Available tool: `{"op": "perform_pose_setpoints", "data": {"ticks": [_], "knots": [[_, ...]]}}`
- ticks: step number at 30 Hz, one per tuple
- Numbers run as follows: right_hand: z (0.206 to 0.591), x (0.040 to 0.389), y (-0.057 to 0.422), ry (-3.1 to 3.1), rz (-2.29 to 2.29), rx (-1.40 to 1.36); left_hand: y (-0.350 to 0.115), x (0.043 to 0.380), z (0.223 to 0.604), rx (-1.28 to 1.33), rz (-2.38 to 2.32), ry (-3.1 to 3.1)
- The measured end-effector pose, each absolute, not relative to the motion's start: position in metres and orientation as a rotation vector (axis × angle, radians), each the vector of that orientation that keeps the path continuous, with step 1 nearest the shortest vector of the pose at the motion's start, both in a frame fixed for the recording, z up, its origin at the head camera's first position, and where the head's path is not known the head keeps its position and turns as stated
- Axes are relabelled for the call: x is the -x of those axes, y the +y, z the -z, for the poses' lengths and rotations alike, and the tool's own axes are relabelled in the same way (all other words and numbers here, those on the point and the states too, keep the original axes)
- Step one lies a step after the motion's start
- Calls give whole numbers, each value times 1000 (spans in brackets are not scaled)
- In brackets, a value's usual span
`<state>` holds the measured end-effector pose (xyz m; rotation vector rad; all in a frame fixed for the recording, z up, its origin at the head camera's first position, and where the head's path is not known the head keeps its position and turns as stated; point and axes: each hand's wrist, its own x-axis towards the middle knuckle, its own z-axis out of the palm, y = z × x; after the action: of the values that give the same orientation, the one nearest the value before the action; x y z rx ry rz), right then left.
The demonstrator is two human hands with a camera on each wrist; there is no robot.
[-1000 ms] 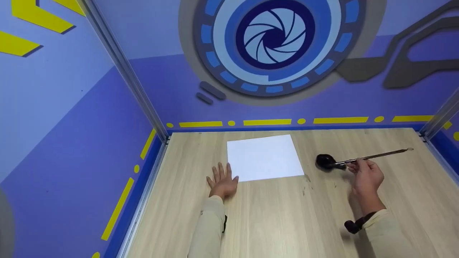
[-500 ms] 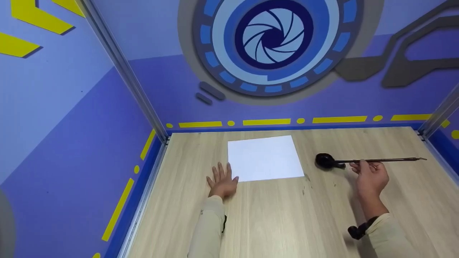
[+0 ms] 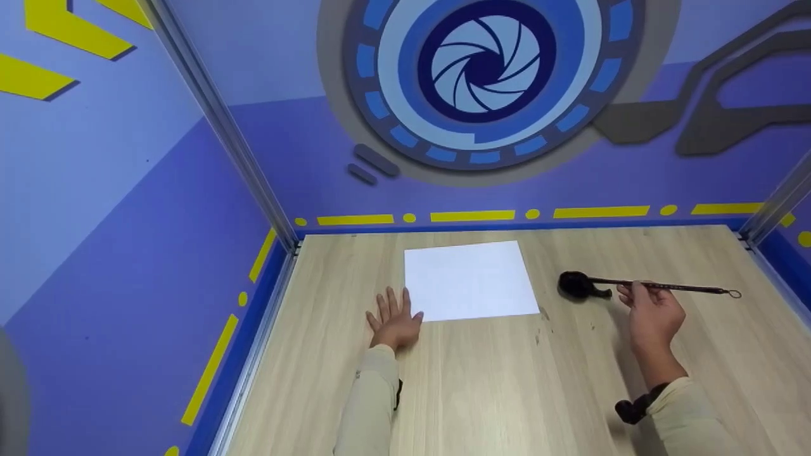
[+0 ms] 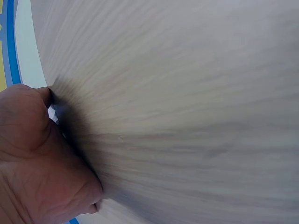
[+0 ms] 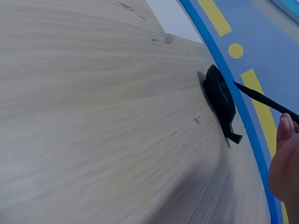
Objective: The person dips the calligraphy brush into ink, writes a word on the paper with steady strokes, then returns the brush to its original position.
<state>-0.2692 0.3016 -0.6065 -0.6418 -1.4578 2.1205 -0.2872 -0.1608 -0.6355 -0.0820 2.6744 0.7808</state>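
Note:
My left hand [image 3: 396,326] lies with spread fingers on the table, at the lower left corner of a white sheet of paper [image 3: 472,282]. Its thumb and index finger reach the sheet's edge. In the left wrist view the hand [image 4: 42,158] shows mostly its thumb side. On the right, my right hand [image 3: 656,316] pinches a dark, slim brush [image 3: 690,288] with a loop at its back end. The brush's pointed tip [image 5: 243,87] is just over a small black ink dish [image 5: 218,91] with a short curved handle, apart from the dish's rim in the right wrist view.
The wooden table [image 3: 494,380] has a few small dark marks [image 3: 540,326] between the paper and the dish. A blue wall [image 3: 279,158] with yellow stripes stands at the back, and another closes the left side. Metal posts [image 3: 209,101] mark the corners.
The brush's looped end has swung toward me, so the brush slants the other way. My right hand has shifted slightly right. The left hand and the paper hold their places.

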Motion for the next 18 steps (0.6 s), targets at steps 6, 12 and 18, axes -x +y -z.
{"op": "perform_pose_setpoints", "data": {"ticks": [6,12,18], "knots": [[608,270,298,-1475,-2113,667,-161,287,637,85,-728,2681],[608,271,292,-1491,-2147,705,-163,291,642,85,-735,2676],[617,274,293,-1622,-2096,770,-162,292,639,89,-748,2668]]}}
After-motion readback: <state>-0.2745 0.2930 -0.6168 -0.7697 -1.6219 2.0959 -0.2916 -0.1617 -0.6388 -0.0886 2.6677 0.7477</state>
